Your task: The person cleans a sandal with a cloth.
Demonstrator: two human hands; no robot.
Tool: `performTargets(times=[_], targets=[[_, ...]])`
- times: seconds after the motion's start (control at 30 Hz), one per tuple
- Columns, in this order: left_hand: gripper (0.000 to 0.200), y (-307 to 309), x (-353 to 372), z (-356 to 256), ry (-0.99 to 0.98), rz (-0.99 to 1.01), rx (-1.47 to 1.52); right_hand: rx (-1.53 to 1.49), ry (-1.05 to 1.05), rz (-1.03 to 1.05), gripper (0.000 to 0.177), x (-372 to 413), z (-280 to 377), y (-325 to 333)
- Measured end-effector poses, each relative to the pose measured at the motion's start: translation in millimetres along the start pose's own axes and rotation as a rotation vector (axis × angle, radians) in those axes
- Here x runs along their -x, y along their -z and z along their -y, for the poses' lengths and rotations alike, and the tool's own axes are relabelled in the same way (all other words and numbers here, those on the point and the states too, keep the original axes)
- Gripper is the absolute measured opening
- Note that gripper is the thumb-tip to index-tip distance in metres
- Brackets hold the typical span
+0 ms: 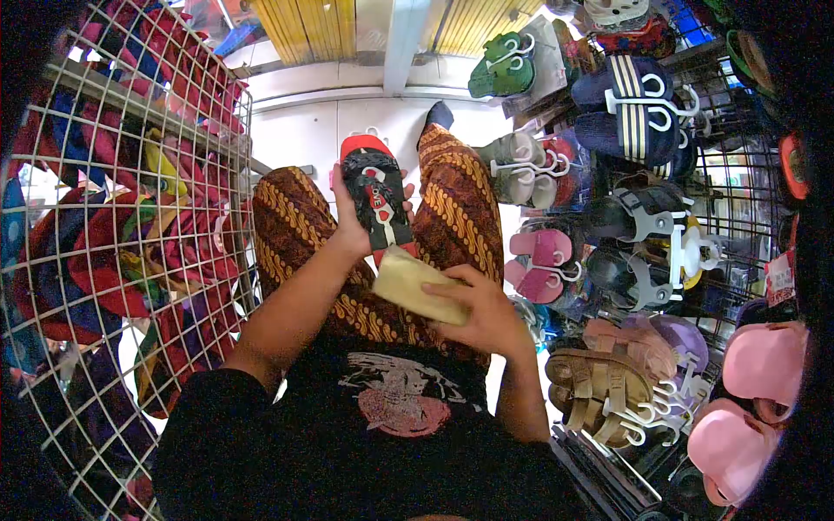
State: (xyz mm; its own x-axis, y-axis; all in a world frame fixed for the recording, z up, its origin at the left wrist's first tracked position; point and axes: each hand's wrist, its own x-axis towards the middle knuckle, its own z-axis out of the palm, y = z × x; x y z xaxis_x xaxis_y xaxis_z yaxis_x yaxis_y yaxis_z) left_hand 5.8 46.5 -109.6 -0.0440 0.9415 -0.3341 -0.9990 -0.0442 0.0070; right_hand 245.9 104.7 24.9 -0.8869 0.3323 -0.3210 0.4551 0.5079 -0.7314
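**Desk:** What is in the left hand?

**Photographer:** The left hand (352, 224) is closed around a black-and-red sandal (378, 195), thumb across its face. It holds the sandal up lengthwise over the seated person's lap, above brown patterned trousers (452, 204).

**Desk:** And the right?

**Photographer:** The right hand (482, 314) is curled shut on a yellowish pad (419, 285); whether it is cloth or sponge cannot be told. The pad's far end touches the near end of the sandal.

**Desk:** What surrounds them?

**Photographer:** At the person's left stands a white wire rack (104, 286) packed with bright fabrics. At the right, footwear hangs on white hangers: green sandals (504, 65), navy striped slides (625, 104), pink slippers (543, 260) and tan strap sandals (599, 382).
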Motion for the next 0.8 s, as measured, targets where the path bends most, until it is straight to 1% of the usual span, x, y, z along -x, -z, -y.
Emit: performTargets(times=[0.03, 0.07, 0.1, 0.17, 0.2, 0.23, 0.3, 0.33, 0.43, 0.47, 0.53, 0.57, 0.6, 0.67, 0.7, 0.73, 0.77, 0.8], targets=[[0.104, -1.6, -1.1, -1.7, 0.029, 0.002, -0.036, -0.059, -0.032, 0.020, 0.060, 2.0, -2.7, 7.1], [0.105, -1.8, -2.6, -2.7, 0.057, 0.005, -0.069, -0.052, -0.057, -0.062, 0.055, 6.4, -6.1, 7.5], [0.100, -2.1, -4.0, -2.4, 0.110, 0.125, -0.089, -0.074, -0.091, -0.081, 0.053, 7.5, -11.0, 10.0], [0.091, -2.4, -6.7, 10.9, 0.040, -0.038, -0.243, -0.121, -0.160, -0.118, 0.049, 8.9, -24.5, 14.7], [0.082, 1.5, -7.8, 17.1, 0.100, 0.028, -0.216, -0.088, -0.186, -0.151, 0.055, 6.4, -32.5, 15.5], [0.064, 5.9, -5.5, 23.8, 0.100, -0.115, -0.298, -0.102, -0.183, -0.298, 0.059, 6.0, -35.7, 14.3], [0.047, 8.8, 2.6, 32.7, 0.195, -0.072, -0.438, -0.135, -0.179, -0.596, 0.066, 2.3, -34.1, 14.3], [0.041, 6.7, 5.3, 34.9, 0.247, -0.049, -0.510, -0.141, -0.279, -0.628, 0.076, 0.1, -33.0, 18.0], [0.043, 2.3, 7.6, 34.9, 0.264, 0.038, -0.814, -0.085, -0.148, -0.804, 0.075, -17.5, -27.1, 16.4], [0.047, 2.2, 5.8, 33.1, 0.199, 0.159, -1.026, 0.032, -0.196, -0.873, 0.068, -22.0, -35.1, 5.4], [0.047, -7.2, 7.4, 34.1, 0.033, 0.243, -1.276, 0.084, -0.007, -0.729, 0.062, -30.2, -21.0, 10.2], [0.049, 10.8, -0.1, 33.5, 0.068, 0.264, -1.321, 0.109, 0.088, -0.653, 0.059, -34.5, -10.6, 13.1], [0.051, 15.3, -4.5, 32.5, 0.103, 0.286, -1.366, 0.101, 0.131, -0.663, 0.051, -40.3, 1.8, 11.4], [0.052, 27.2, -0.8, 27.1, 0.138, 0.334, -1.406, 0.238, 0.098, -0.496, 0.048, -46.4, 0.3, 11.8], [0.053, 29.9, -2.2, 28.5, 0.090, 0.391, -1.422, 0.305, 0.082, -0.411, 0.047, -50.2, -1.6, 11.4], [0.054, 32.7, -3.5, 30.0, 0.039, 0.446, -1.437, 0.290, 0.034, -0.356, 0.045, -53.1, -13.6, 7.3], [0.054, 35.6, -4.9, 31.4, -0.012, 0.500, -1.450, 0.269, 0.033, -0.387, 0.044, -55.5, -18.3, 7.0], [0.055, 13.3, 0.7, 28.7, -0.113, 0.523, -1.584, 0.250, 0.032, -0.417, 0.043, -57.3, -21.9, 7.6]])
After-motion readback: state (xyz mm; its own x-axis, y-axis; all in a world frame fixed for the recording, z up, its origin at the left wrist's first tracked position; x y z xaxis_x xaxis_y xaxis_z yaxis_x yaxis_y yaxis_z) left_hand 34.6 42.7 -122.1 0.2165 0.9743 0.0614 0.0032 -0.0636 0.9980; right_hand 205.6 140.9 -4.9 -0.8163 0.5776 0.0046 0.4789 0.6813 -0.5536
